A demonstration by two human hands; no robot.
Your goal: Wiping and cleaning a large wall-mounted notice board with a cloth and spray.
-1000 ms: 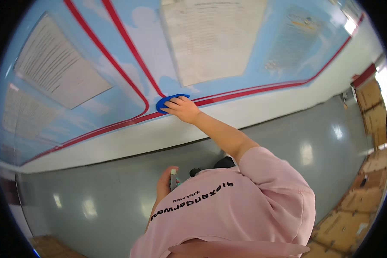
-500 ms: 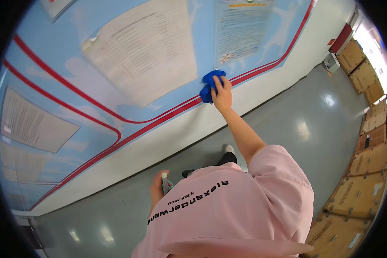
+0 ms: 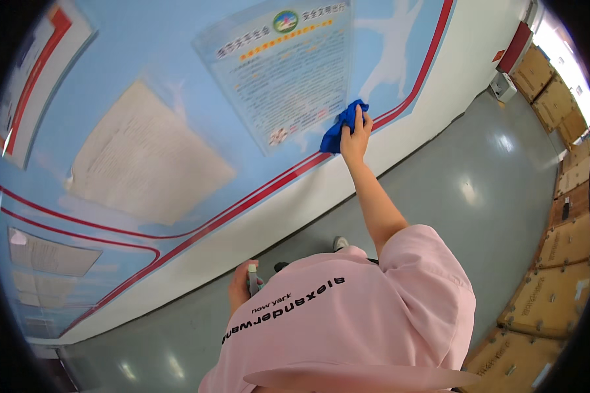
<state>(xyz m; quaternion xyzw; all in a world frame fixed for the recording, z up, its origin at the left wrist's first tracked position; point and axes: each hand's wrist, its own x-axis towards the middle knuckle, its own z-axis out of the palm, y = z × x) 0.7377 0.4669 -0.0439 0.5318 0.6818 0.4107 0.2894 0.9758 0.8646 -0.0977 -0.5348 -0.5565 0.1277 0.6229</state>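
My right hand [image 3: 356,141] is closed on a crumpled blue cloth [image 3: 335,135] and presses it to a light blue wall board [image 3: 255,175]. The cloth lies over the board's red border stripe, beside the lower right corner of a printed poster [image 3: 295,78]. Low at my left side, my left hand [image 3: 240,283] is wrapped round what looks like a spray bottle [image 3: 253,278] with a grey and white top. My shirt hides most of the bottle's body.
A cream paper sheet [image 3: 151,157] and a smaller sheet [image 3: 56,252] are fixed to the board at the left. Below runs a white wall strip [image 3: 242,239], then a grey floor [image 3: 432,190]. Several wooden crates [image 3: 547,298] line the right side, and a small white box [image 3: 503,86] sits by the far wall.
My right hand and the cloth have slid rightward along the board's lower edge, past the poster's corner. The wall sheets have shifted left in view. My left hand keeps its hold.
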